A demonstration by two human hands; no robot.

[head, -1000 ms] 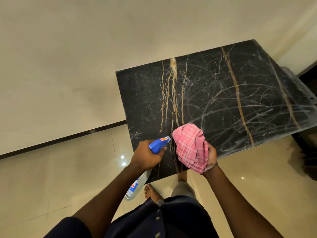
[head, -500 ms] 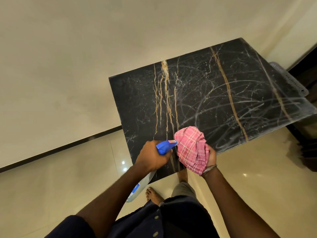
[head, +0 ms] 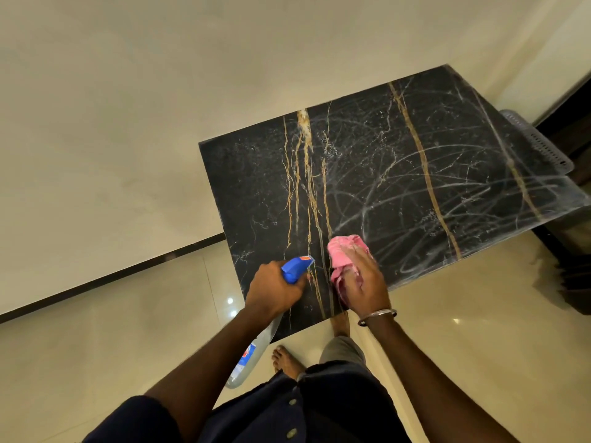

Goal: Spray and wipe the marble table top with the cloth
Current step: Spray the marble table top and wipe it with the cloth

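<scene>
table (head: 399, 187): black marble, long axis left-right, hazy streaks across centre and right, ahead-right of both hands. bottle (head: 295, 268) over near-left edge, nozzle aimed away across the top, left hand (head: 271, 290) fingers clamped round its neck. cloth (head: 343, 254) bunched at near edge just right of nozzle, right hand (head: 364, 282) fingers curled on it, blurred. right hand nearer the streaks, so I'd wipe forward-right

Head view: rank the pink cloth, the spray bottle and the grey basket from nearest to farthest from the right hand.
1. pink cloth: directly under the right hand, at the near edge of the marble table top.
2. spray bottle: just to its left, held by the left hand.
3. grey basket: past the far right corner.
</scene>
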